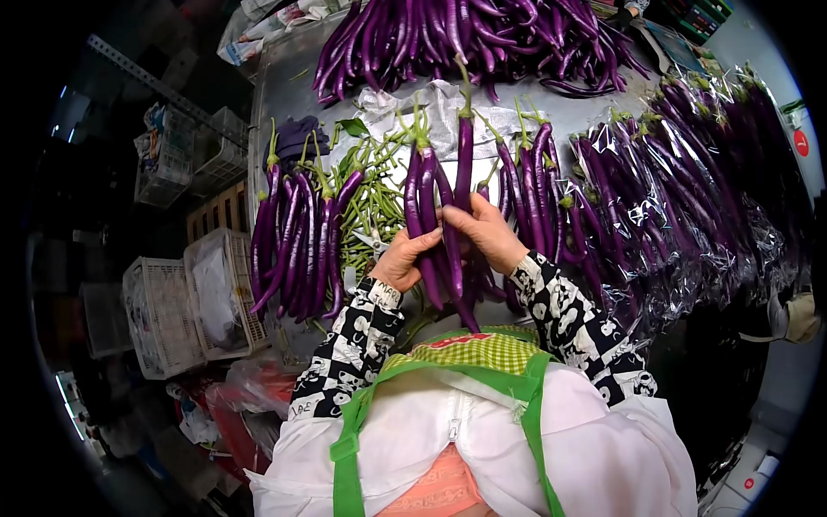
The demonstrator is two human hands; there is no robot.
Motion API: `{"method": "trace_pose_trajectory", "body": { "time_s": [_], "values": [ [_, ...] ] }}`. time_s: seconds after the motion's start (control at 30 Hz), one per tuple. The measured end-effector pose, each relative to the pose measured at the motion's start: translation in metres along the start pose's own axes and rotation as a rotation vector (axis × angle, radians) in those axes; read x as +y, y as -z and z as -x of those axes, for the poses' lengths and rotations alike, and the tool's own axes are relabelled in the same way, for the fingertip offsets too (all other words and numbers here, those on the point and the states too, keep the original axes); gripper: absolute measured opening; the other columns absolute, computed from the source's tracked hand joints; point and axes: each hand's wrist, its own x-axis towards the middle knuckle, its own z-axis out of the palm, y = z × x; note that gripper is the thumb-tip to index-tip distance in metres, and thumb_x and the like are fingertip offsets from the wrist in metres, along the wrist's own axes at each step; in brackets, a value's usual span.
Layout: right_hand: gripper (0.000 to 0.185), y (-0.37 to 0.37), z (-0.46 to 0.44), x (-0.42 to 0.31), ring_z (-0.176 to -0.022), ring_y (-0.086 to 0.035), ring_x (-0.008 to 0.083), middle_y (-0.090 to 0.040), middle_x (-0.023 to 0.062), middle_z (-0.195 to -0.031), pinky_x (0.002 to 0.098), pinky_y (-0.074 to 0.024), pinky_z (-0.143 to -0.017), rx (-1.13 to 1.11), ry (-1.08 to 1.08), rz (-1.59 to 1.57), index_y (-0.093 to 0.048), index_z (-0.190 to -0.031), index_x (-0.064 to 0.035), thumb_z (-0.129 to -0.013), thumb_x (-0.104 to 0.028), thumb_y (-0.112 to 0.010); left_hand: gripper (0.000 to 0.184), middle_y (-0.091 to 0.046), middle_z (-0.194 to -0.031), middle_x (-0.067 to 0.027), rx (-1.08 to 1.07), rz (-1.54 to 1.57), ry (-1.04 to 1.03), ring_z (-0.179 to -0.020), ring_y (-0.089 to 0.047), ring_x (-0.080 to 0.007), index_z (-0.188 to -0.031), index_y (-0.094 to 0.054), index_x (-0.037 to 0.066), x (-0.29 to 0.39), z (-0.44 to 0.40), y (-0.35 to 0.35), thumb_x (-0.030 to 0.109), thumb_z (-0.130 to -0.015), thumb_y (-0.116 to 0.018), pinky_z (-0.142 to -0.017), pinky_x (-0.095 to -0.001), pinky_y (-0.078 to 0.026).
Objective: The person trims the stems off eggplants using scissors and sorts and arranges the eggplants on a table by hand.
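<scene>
Long purple eggplants (pixel 428 202) with green stems stand in a bunch between my two hands, stems pointing away from me. My left hand (pixel 404 258) is wrapped round the bunch's lower left side. Its thumb meets my right hand (pixel 489 233), which grips the right side, with one longer eggplant (pixel 465 159) against its fingers. Left of the bunch lie cut green stems (pixel 370 207) and a metal tool (pixel 373 242), partly hidden. Loose eggplants (pixel 297 233) lie further left, and others (pixel 534 185) just right of my right hand.
A large eggplant pile (pixel 413 43) covers the table's (pixel 289 73) far side. Eggplants in clear plastic (pixel 663 189) fill the right. A grey cloth (pixel 392 112) and a dark cloth (pixel 295 142) lie beyond the stems. White crates (pixel 164 314) stand on the left. Part of another person shows at the top right.
</scene>
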Motion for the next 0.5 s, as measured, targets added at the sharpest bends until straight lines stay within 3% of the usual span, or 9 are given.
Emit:
{"method": "trace_pose_trajectory", "body": {
  "time_s": [0.03,0.1,0.17,0.2,0.23,0.3,0.4,0.43,0.5],
  "values": [
    [0.026,-0.003,0.003,-0.005,-0.079,-0.061,0.0123,-0.063,0.0042,-0.090,0.0268,-0.0507,-0.065,-0.019,-0.092,0.004,-0.054,-0.109,0.0001,-0.090,-0.013,-0.065,0.036,-0.062,-0.118,-0.0152,0.030,-0.019,-0.003,-0.099,-0.066,-0.0301,-0.127,-0.050,0.002,0.000,0.000,0.001,0.015,-0.094,-0.059,-0.086,-0.0528,-0.057],
    [0.027,0.004,-0.007,0.015,-0.072,-0.064,0.0157,-0.065,0.0080,-0.089,0.0260,-0.0538,-0.059,0.002,-0.146,-0.048,-0.054,-0.107,0.0028,-0.086,-0.005,-0.068,0.032,-0.065,-0.111,-0.0131,0.055,-0.037,0.034,-0.099,-0.067,-0.0263,-0.122,-0.054,0.001,-0.007,-0.003,0.011,0.018,-0.095,-0.059,-0.086,-0.0471,-0.057],
    [0.026,0.010,-0.016,0.034,-0.071,-0.068,0.0195,-0.066,0.0132,-0.090,0.0282,-0.0577,-0.061,0.056,-0.380,-0.230,-0.054,-0.105,0.0050,-0.084,-0.002,-0.068,0.028,-0.067,-0.103,-0.0113,0.204,0.040,0.076,-0.094,-0.068,-0.0231,-0.114,-0.059,0.000,-0.019,-0.007,0.023,0.022,-0.096,-0.059,-0.082,-0.0398,-0.058],
    [0.026,0.013,-0.011,0.041,-0.076,-0.070,0.0222,-0.066,0.0173,-0.092,0.0299,-0.0598,-0.068,0.023,-0.317,-0.224,-0.053,-0.104,0.0076,-0.083,0.001,-0.067,0.029,-0.067,-0.097,-0.0102,0.182,0.161,0.054,-0.087,-0.068,-0.0215,-0.107,-0.061,0.000,-0.023,-0.004,0.024,0.027,-0.096,-0.058,-0.078,-0.0358,-0.058],
    [0.027,0.011,-0.006,0.037,-0.075,-0.069,0.0213,-0.067,0.0157,-0.090,0.0298,-0.0599,-0.068,-0.008,-0.348,-0.226,-0.054,-0.106,0.0068,-0.082,0.003,-0.067,0.028,-0.067,-0.094,-0.0073,0.191,0.116,0.089,-0.078,-0.067,-0.0172,-0.106,-0.062,0.004,-0.030,-0.002,0.030,0.028,-0.094,-0.062,-0.070,-0.0323,-0.058],
    [0.029,0.010,-0.001,0.035,-0.075,-0.069,0.0204,-0.067,0.0146,-0.089,0.0295,-0.0590,-0.067,-0.026,-0.348,-0.199,-0.054,-0.108,0.0054,-0.082,0.003,-0.067,0.029,-0.068,-0.098,-0.0063,0.258,0.120,0.087,-0.083,-0.067,-0.0166,-0.109,-0.062,0.005,-0.047,-0.001,0.040,0.030,-0.094,-0.063,-0.074,-0.0322,-0.057],
    [0.039,-0.015,0.010,0.006,-0.084,-0.066,0.0248,-0.063,0.0183,-0.100,0.0327,-0.0570,-0.073,-0.049,-0.331,0.272,-0.048,-0.113,0.0068,-0.076,0.007,-0.063,0.032,-0.068,-0.100,-0.0074,0.251,0.317,0.031,-0.091,-0.066,-0.0223,-0.109,-0.062,0.006,-0.042,0.000,0.023,0.033,-0.093,-0.063,-0.085,-0.0403,-0.055],
    [0.046,-0.023,0.013,0.016,-0.093,-0.064,0.0295,-0.060,0.0224,-0.105,0.0356,-0.0553,-0.081,-0.067,-0.196,0.363,-0.043,-0.117,0.0082,-0.075,0.005,-0.062,0.037,-0.068,-0.108,-0.0100,0.186,0.348,0.059,-0.100,-0.064,-0.0252,-0.114,-0.062,0.006,-0.034,0.001,0.022,0.033,-0.090,-0.067,-0.092,-0.0435,-0.051],
    [0.060,-0.033,0.016,0.033,-0.104,-0.058,0.0369,-0.055,0.0281,-0.108,0.0390,-0.0483,-0.092,-0.143,0.014,0.905,-0.038,-0.124,0.0117,-0.074,-0.008,-0.064,0.042,-0.066,-0.113,-0.0126,0.209,0.250,0.038,-0.105,-0.063,-0.0263,-0.119,-0.060,0.005,-0.031,-0.002,0.039,0.029,-0.087,-0.071,-0.096,-0.0430,-0.049]
  ]
}}
